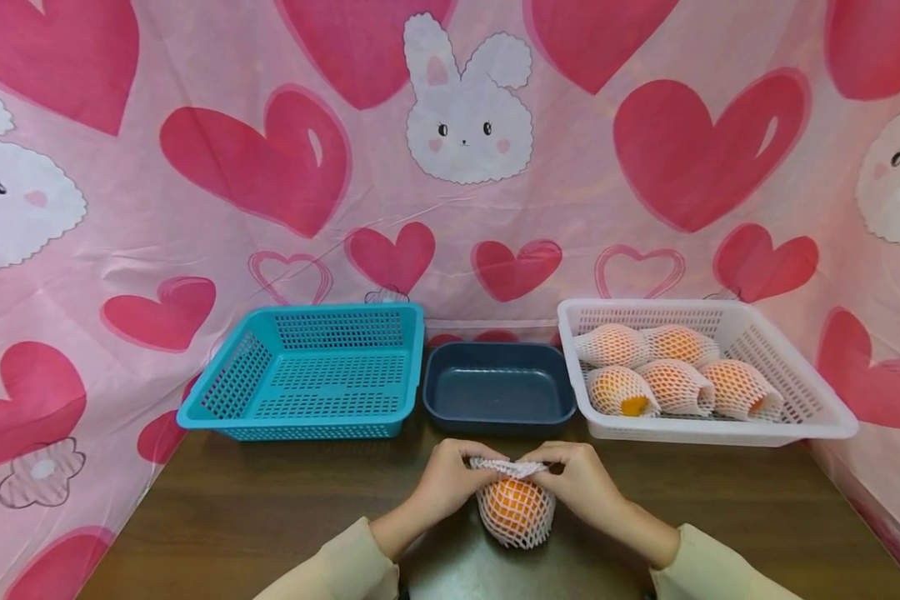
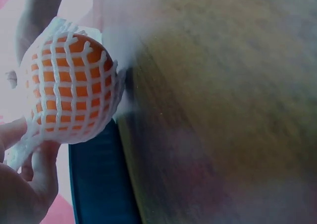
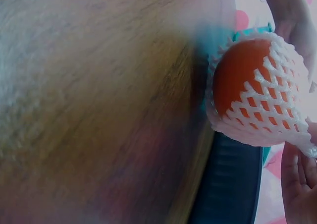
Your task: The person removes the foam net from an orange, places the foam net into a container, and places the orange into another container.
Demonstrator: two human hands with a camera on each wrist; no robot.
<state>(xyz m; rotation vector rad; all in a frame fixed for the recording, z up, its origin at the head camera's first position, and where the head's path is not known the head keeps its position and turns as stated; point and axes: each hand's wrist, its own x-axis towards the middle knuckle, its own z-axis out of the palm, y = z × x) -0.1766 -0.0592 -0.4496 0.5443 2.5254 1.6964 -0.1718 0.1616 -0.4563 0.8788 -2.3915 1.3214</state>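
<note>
An orange (image 1: 515, 506) in a white foam net sleeve (image 2: 54, 127) is at the front middle of the table, between both hands. My left hand (image 1: 450, 479) pinches the left side of the sleeve's gathered upper edge between thumb and fingers. On the opposite side, my right hand (image 1: 581, 483) pinches the same edge. The net covers most of the fruit. In the right wrist view, a bare patch of orange peel (image 3: 237, 75) shows at the sleeve's open end.
Behind the hands stand a teal basket (image 1: 307, 429) at left, a dark blue tray (image 1: 495, 427) in the middle and a white basket (image 1: 720, 429) at right. Several netted oranges (image 1: 675, 383) lie in the white basket. A pink printed cloth (image 1: 450, 250) hangs behind the table.
</note>
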